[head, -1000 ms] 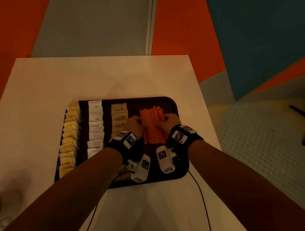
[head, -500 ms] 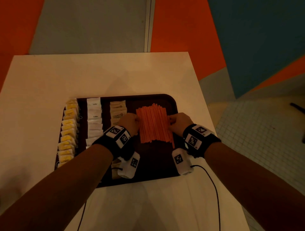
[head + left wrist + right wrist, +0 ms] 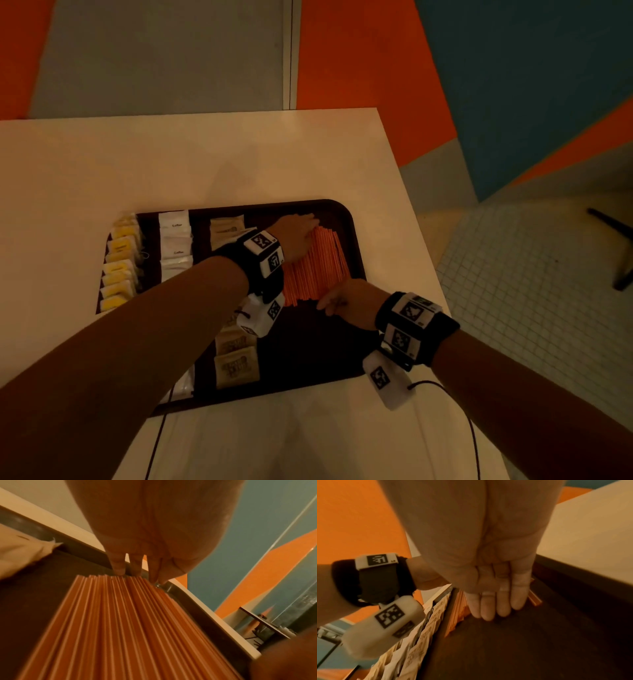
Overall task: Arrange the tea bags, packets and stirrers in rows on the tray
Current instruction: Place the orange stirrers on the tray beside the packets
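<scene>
A dark tray (image 3: 356,240) on the white table holds rows of yellow tea bags (image 3: 120,263), white packets (image 3: 175,240) and tan packets (image 3: 234,363). A flat layer of orange stirrers (image 3: 318,267) lies at its right. My left hand (image 3: 298,233) reaches across with straight fingers (image 3: 118,566) pressing on the stirrers' far ends (image 3: 109,576). My right hand (image 3: 342,299) sets straight fingers (image 3: 488,605) against their near ends (image 3: 458,609). Both hands are open and grip nothing.
The white table (image 3: 205,161) extends far and left of the tray; its right edge (image 3: 411,222) drops to a tiled floor (image 3: 531,291). A cable (image 3: 472,428) trails from my right wrist. A dark bare stretch of tray (image 3: 308,349) lies near the stirrers.
My hands left the stirrers' left and right sides. The left hand moved to their far ends and the right hand to their near ends. The camera view shifted.
</scene>
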The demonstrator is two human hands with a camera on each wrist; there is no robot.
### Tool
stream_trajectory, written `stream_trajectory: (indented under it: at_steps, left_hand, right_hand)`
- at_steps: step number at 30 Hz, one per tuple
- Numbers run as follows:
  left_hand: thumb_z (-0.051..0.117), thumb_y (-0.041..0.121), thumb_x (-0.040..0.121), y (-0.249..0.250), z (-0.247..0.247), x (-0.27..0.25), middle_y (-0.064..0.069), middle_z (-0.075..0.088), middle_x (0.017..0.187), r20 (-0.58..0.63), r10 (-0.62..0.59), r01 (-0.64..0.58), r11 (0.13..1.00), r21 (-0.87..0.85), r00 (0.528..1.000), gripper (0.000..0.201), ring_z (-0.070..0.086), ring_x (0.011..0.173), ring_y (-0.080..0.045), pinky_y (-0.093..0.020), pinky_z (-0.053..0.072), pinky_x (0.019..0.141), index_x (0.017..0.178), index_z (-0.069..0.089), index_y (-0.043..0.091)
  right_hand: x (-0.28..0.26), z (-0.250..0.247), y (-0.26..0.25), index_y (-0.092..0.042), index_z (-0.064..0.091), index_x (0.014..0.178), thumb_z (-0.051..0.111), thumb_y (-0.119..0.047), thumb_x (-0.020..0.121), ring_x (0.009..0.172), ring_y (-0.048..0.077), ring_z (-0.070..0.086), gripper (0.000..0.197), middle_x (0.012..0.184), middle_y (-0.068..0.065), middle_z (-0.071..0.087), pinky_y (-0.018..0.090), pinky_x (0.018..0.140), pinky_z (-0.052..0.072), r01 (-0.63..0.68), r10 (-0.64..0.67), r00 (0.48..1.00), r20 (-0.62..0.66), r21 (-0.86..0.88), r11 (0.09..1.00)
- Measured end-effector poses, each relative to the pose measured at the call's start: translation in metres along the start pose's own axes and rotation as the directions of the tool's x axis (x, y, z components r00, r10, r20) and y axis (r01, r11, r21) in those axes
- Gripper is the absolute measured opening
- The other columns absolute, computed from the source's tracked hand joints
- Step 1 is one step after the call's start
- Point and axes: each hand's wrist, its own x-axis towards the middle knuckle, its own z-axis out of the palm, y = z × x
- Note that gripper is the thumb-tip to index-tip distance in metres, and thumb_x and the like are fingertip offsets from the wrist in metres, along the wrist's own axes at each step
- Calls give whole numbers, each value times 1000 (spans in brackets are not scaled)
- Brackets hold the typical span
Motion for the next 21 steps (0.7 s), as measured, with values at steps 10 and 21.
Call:
stream_trajectory:
  at_steps: [10,21]
  left_hand:
    - [33,4,95,-8,8,-7,-16,30,149,-41,30,-33,997,-68,999,47,27,138,-28,-28,13,112,142,29,8]
    - [34,7,96,-9,8,-9,-11,17,154,-65,9,-13,997,-75,998,51,13,143,-24,-24,5,112,145,19,9]
  right_hand:
    - [-19,-14,14,-2,68,102,42,2,89,106,20,57,28,115,11,63,20,89,42,42,-48,998,-40,-129,991]
    - [-13,-7,9,-1,63,109,41,10,87,112,27,53,33,125,15,56,15,88,35,8,-27,996,-79,-232,973]
